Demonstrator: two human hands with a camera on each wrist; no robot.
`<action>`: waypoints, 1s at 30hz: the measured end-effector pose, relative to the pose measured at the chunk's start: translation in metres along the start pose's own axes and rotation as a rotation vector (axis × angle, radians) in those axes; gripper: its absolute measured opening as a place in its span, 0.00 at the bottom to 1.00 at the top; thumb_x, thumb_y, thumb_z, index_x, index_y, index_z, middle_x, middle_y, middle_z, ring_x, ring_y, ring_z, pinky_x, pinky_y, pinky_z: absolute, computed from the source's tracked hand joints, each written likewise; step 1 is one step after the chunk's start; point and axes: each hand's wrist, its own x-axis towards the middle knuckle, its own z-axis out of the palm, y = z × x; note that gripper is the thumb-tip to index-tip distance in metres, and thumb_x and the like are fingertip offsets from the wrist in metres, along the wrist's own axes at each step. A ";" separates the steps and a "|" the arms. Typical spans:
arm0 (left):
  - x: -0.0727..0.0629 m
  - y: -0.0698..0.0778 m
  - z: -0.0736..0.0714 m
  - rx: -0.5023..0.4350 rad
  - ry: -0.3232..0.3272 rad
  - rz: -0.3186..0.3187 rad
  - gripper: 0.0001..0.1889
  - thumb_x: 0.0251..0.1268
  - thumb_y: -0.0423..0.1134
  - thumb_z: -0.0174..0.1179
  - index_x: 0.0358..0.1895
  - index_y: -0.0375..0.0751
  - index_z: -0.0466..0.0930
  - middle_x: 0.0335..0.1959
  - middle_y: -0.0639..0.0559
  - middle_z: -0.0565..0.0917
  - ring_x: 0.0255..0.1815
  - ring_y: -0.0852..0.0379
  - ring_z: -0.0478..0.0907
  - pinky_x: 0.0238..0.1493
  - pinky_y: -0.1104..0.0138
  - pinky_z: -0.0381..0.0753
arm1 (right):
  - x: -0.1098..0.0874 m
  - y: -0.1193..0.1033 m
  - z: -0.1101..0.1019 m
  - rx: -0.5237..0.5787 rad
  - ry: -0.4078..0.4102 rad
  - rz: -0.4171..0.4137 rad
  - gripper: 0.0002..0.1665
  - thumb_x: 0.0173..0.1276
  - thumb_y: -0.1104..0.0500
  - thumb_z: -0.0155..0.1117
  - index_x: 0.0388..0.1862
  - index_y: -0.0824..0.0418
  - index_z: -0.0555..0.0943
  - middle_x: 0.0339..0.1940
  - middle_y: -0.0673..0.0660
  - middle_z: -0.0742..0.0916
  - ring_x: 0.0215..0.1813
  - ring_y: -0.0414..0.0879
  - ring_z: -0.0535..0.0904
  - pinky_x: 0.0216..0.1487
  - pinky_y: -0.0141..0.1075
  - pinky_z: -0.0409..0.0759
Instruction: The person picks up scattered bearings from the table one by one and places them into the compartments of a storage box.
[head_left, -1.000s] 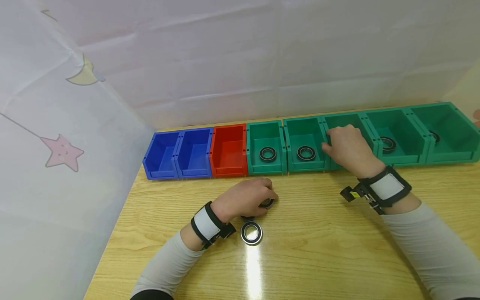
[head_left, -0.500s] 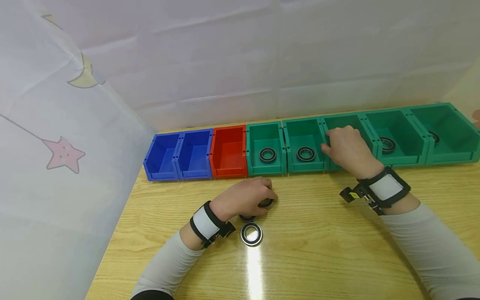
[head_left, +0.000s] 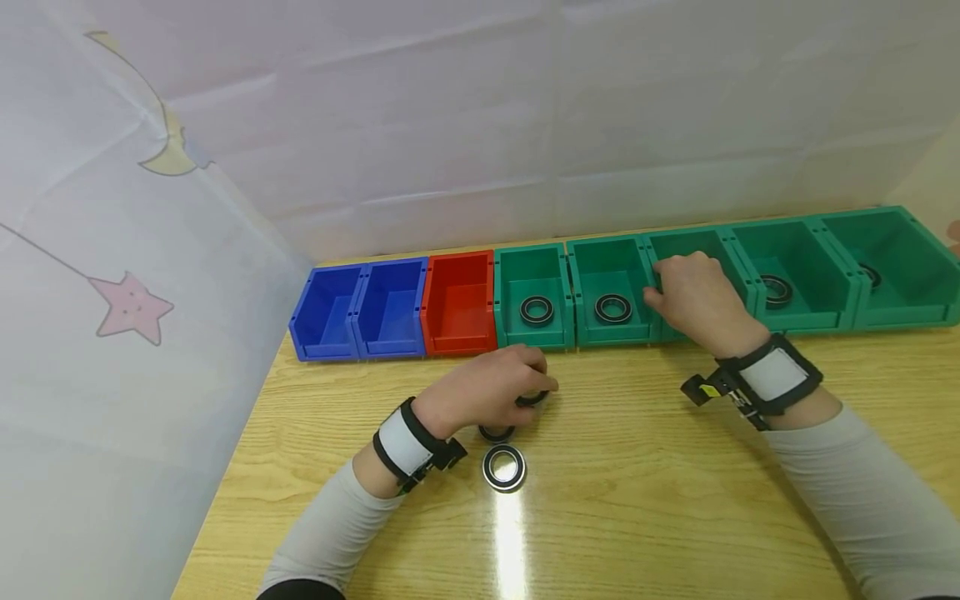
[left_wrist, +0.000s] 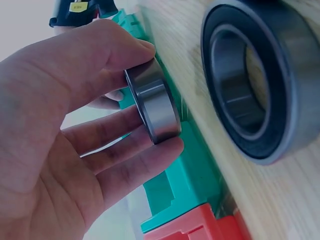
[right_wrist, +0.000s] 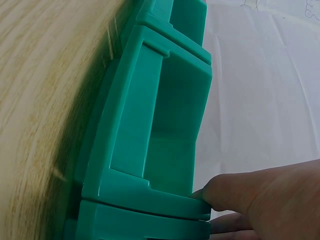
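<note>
My left hand pinches a ball bearing between thumb and fingertips, tilted up on edge just over the table. Beneath this hand a second bearing lies partly covered, and a third bearing lies flat just nearer to me. Over the row of bins, my right hand grips the side wall of a green bin. Its thumb is on the rim in the right wrist view, with the other fingers past the seam at the neighbouring bin and partly hidden.
Along the back of the wooden table stand two blue bins, a red bin and several green ones. Single bearings lie in green bins, such as one bearing beside the red bin. A pale cloth hangs behind.
My left hand has shifted slightly up and away, tilting the pinched bearing more onto its edge and uncovering more of the bearing beneath. The right hand has stayed at the green bin.
</note>
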 end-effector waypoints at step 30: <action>-0.003 -0.001 -0.027 0.008 0.030 -0.027 0.21 0.61 0.40 0.63 0.59 0.50 0.83 0.54 0.51 0.81 0.53 0.57 0.74 0.51 0.70 0.78 | 0.000 0.001 0.001 -0.007 0.015 -0.013 0.20 0.66 0.61 0.66 0.17 0.63 0.71 0.13 0.51 0.64 0.13 0.45 0.64 0.17 0.34 0.58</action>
